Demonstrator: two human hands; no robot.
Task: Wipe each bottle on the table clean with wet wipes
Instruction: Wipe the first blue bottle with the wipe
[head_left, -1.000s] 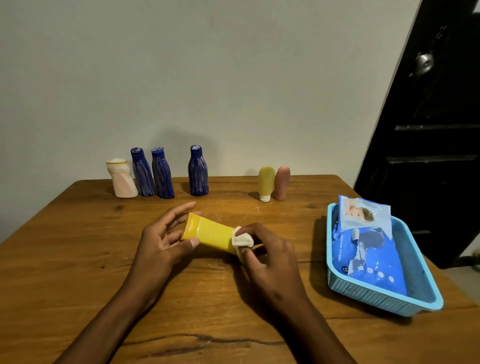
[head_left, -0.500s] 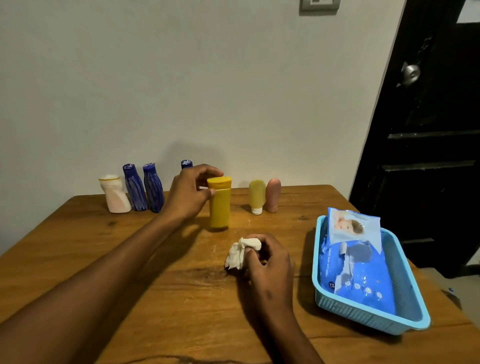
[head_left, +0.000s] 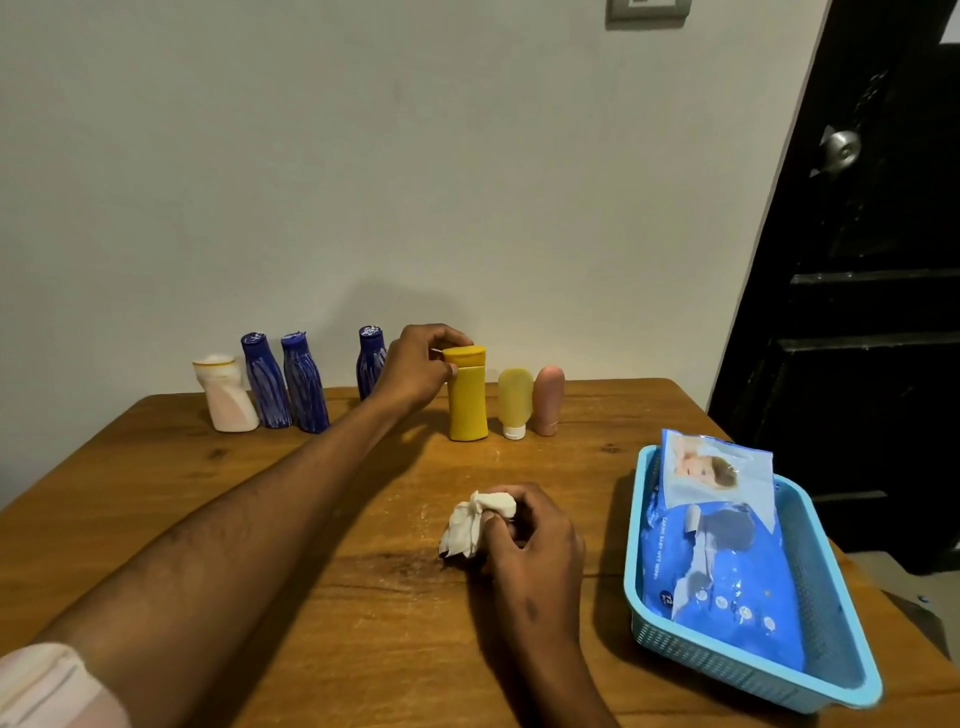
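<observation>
A yellow bottle (head_left: 467, 400) stands upright near the back of the wooden table (head_left: 156, 493). My left hand (head_left: 418, 366) reaches out and pinches its cap. My right hand (head_left: 530, 535) rests on the table in the middle and grips a crumpled white wet wipe (head_left: 475, 522). Along the wall stand a white bottle (head_left: 226, 395), three dark blue bottles (head_left: 265, 382) (head_left: 305, 384) (head_left: 370, 364), a pale yellow tube (head_left: 514, 402) and a pink tube (head_left: 548, 400). The third blue bottle is partly hidden by my left hand.
A light blue plastic basket (head_left: 826, 649) sits at the right edge of the table and holds a blue pack of wet wipes (head_left: 711, 551). A dark door (head_left: 857, 260) stands to the right of the table.
The yellow bottle went from lying between both hands to standing upright at the back, beside the pale yellow tube. My right hand stayed on the table with the wipe.
</observation>
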